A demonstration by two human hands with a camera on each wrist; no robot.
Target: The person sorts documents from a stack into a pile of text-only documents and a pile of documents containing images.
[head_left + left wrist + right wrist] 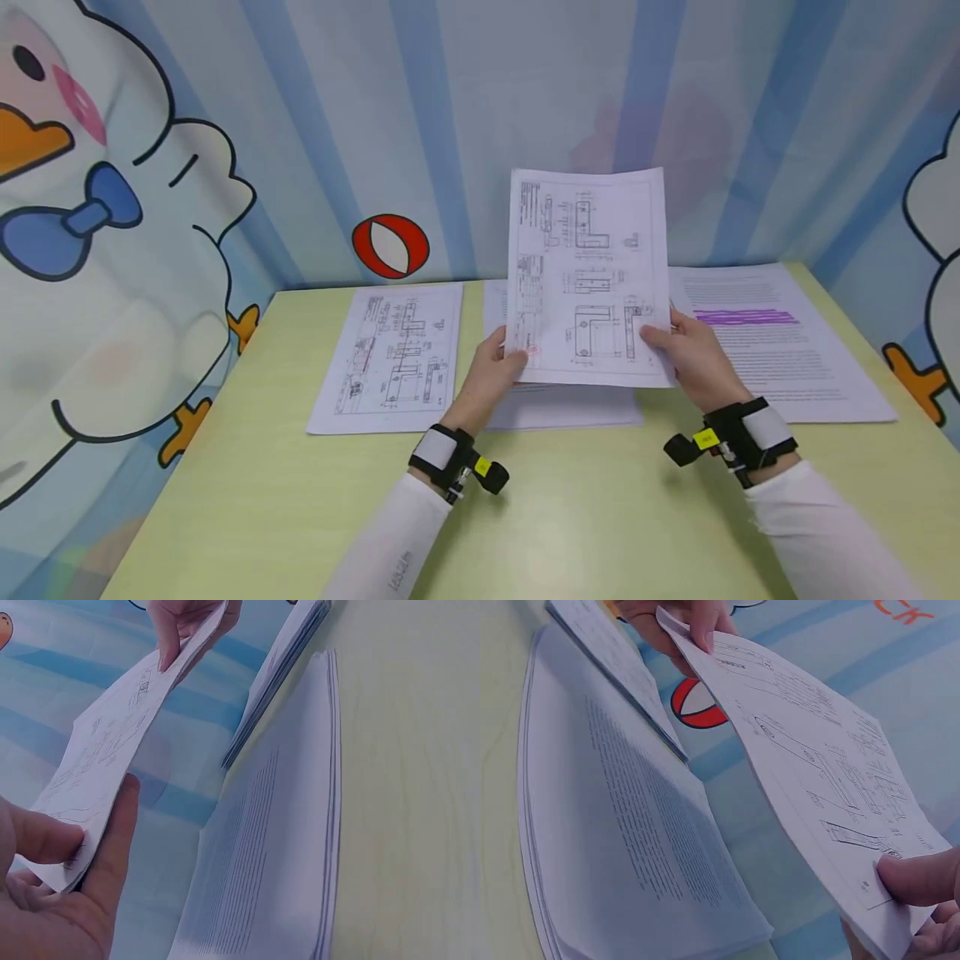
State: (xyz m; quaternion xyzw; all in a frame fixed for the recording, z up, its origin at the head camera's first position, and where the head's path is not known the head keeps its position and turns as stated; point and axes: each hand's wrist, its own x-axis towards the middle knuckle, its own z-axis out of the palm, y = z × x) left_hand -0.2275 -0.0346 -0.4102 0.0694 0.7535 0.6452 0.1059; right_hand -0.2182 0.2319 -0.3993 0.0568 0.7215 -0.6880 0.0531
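Note:
Both hands hold up a thin stack of paper (592, 275), its top sheet printed with technical drawings of L-shaped parts and a small red stamp. My left hand (487, 375) pinches its lower left corner, thumb on the printed face and fingers behind. At the lower right edge my right hand (697, 354) grips it the same way. The stack tilts up over a pile of text pages (570, 408), which it partly hides in the head view. In the right wrist view the held sheets (795, 750) bow slightly between the hands.
To the left lies another pile of drawings (386, 358), its top sheet crossed by a line. At the right is a text pile (802, 350) with purple marked lines. A printed curtain (315, 125) hangs behind the pale yellow table (247, 500).

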